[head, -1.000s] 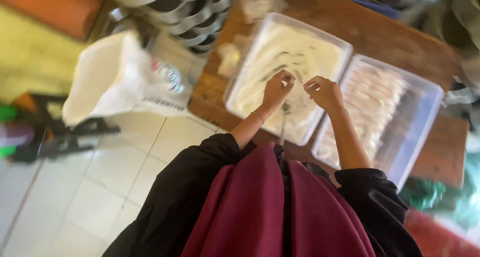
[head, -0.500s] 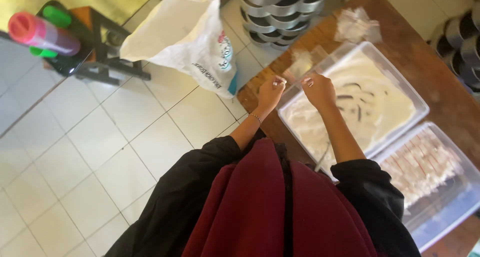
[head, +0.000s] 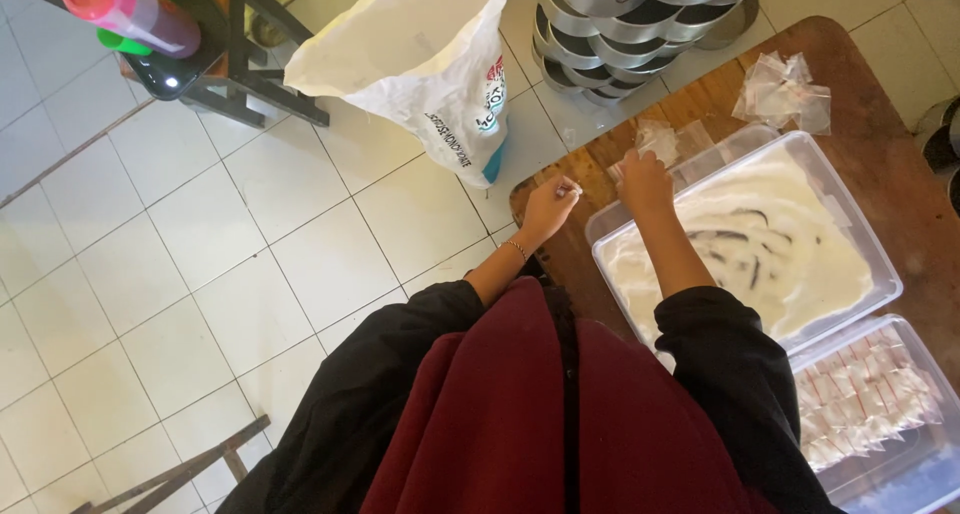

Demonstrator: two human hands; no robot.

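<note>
My left hand hovers over the near corner of the brown wooden table, fingers pinched on a small white piece. My right hand rests on a small clear plastic bag lying on the table just beyond the clear tray of white powder. Dark streaks run through the powder. A second clear tray beside it holds several small filled packets in rows.
More small clear bags lie farther along the table. A large white sack stands open on the tiled floor, next to stacked metal pans. A dark rack with coloured bottles stands at the top left.
The view has swung away from the trays toward the floor. Both hands moved from above the powder tray to the table corner; the right hand now lies on a clear bag.
</note>
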